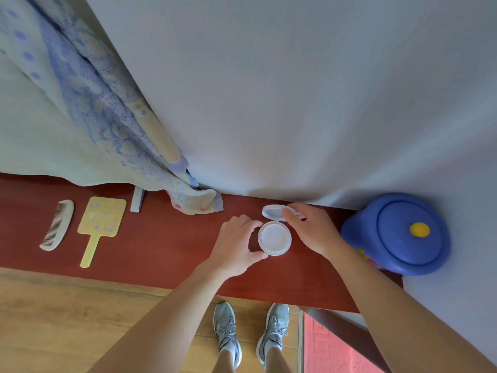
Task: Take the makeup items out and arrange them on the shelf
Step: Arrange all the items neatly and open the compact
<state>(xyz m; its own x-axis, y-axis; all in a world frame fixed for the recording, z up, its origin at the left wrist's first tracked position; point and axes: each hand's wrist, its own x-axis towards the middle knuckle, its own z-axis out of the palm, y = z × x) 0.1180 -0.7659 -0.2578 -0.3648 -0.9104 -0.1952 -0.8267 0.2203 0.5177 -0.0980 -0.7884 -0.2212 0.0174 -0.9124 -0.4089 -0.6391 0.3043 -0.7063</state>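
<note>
A white round compact [274, 237] lies on the red-brown shelf [161, 243], its hinged lid tipped open toward the wall. My left hand [236, 244] holds the compact's base between thumb and fingers on its left side. My right hand [312, 230] pinches the edge of the raised lid from the right. A pale comb [57, 224] and a yellow hand mirror [99, 227] lie side by side at the shelf's left end.
A blue lidded container [403, 234] with a yellow knob stands at the shelf's right end against the white wall. A patterned curtain [88, 111] hangs over the shelf's back left, with a grey bar [137, 200] below it. My shoes stand on wooden floor.
</note>
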